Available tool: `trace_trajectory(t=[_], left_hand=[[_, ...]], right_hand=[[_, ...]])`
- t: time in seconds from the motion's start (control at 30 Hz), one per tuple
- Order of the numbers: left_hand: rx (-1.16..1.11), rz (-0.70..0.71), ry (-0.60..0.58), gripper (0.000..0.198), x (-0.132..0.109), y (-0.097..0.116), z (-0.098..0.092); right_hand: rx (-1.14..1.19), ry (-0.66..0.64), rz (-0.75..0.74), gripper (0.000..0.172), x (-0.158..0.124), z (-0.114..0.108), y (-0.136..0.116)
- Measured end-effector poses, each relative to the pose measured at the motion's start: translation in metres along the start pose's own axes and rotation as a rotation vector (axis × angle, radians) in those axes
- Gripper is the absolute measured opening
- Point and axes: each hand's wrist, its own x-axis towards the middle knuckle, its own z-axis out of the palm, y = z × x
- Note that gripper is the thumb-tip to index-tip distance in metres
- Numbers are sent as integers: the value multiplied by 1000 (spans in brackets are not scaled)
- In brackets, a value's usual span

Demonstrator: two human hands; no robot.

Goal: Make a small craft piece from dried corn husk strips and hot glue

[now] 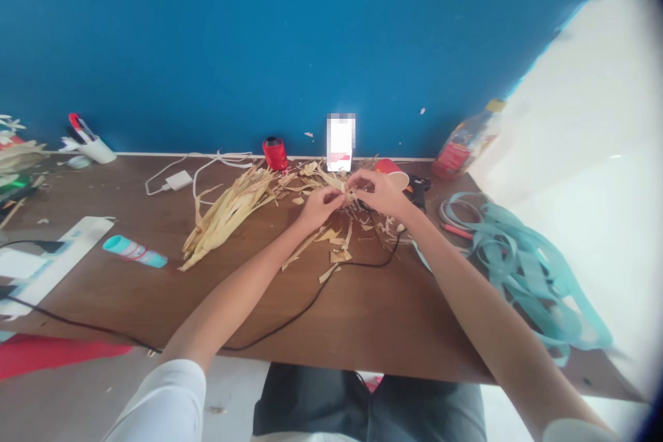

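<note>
As left hand and right hand pinch one husk, one pile rests.

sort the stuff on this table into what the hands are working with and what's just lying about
In use:
- dried strip, pinched between left hand and right hand
- pile of dried strips, beside the left hand
- cut scraps, below the hands

Lying about:
- teal tube
- white charger
- teal ribbon
- bottle
- cup of pens
</note>
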Motion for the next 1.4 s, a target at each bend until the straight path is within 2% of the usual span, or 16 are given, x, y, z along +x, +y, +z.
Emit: trace_trajectory(t=[0.1,0.23,0.4,0.57,0.83,1.13,1.27,1.4], left_hand=[[-2,4,-16,28,0,0,0],[10,-14,-15,27,1,-4,0],[-44,-27,-41,27,0,-4,1],[-42,-34,-44,28,1,-4,1],[-59,-54,-35,31,1,-6,0],[-103,-98,18,30,4,-7,-1],[-117,-95,10,28,3,-6,-1],[-116,-127,13,27,3,-4,-1]], right_hand=[[30,16,20,14,0,1,0],[89,94,57,22,2,1,1],[-17,184,99,27,3,0,7],[-85,189,76,33,2,-1,5],[-61,174,124,39,1,4,6],[-4,291,195,49,-1,1,-2],[-3,298,194,47,-1,1,-6],[-25,351,154,33,0,2,-3]])
